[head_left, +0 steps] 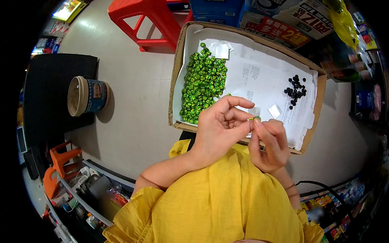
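Note:
Between the fingertips of both my hands is a small green-and-yellow piece (pixel 254 118). My left hand (pixel 219 127) pinches it with thumb and fingertips, its index finger stretched out above. From the other side my right hand (pixel 268 146) is closed on the same piece. Both hands are over the near edge of a shallow cardboard box (pixel 320 93) lined with white printed paper. A heap of small shiny green dice-like pieces (pixel 204 77) fills its left part. Toward the right lies a small cluster of black faceted pieces (pixel 295 91). A small whitish square packet (pixel 274 110) rests near my right hand.
More whitish square packets (pixel 221 51) lie at the heap's far end. A red plastic stool (pixel 142 20) and stacked cartons (pixel 279 30) stand beyond the box. To the left is a bucket (pixel 94 96) before a dark panel (pixel 48 93). Stocked shelves (pixel 336 218) are at lower right.

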Action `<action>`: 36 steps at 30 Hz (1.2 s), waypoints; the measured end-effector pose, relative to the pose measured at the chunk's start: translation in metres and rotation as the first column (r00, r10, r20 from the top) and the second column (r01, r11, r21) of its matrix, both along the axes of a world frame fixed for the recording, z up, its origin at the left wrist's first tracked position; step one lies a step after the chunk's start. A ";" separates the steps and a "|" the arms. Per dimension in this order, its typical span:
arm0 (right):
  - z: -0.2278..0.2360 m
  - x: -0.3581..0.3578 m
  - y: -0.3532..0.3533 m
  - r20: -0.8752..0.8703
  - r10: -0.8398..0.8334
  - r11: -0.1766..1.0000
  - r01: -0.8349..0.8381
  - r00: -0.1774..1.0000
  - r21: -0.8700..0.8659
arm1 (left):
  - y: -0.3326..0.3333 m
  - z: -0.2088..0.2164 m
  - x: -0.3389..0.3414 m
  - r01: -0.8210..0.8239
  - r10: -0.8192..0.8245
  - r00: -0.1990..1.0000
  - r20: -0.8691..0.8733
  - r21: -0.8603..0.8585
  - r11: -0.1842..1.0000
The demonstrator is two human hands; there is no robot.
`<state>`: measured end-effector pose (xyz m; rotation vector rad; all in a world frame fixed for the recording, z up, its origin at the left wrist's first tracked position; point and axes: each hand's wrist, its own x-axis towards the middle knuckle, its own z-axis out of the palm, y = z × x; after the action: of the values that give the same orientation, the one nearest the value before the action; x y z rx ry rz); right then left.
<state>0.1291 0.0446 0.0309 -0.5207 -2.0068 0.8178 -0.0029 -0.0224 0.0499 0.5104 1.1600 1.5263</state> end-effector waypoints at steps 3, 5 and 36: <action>-0.002 0.003 0.004 0.117 0.050 0.979 -0.071 0.992 0.191 | 0.001 0.000 -0.001 0.014 -0.014 1.000 0.001 -0.040 0.999; -0.004 0.007 0.005 0.098 0.052 0.983 -0.068 0.994 0.173 | 0.000 0.002 -0.001 0.060 -0.059 0.998 -0.037 0.023 0.998; 0.021 0.007 0.014 -0.074 0.177 0.673 -0.175 0.981 -0.718 | -0.002 0.005 -0.008 0.078 -0.071 0.993 -0.096 0.082 0.994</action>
<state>0.1363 0.0588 0.0518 -0.7671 -1.6842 1.7645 -0.0107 -0.0247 0.0545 0.6812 1.1372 1.5056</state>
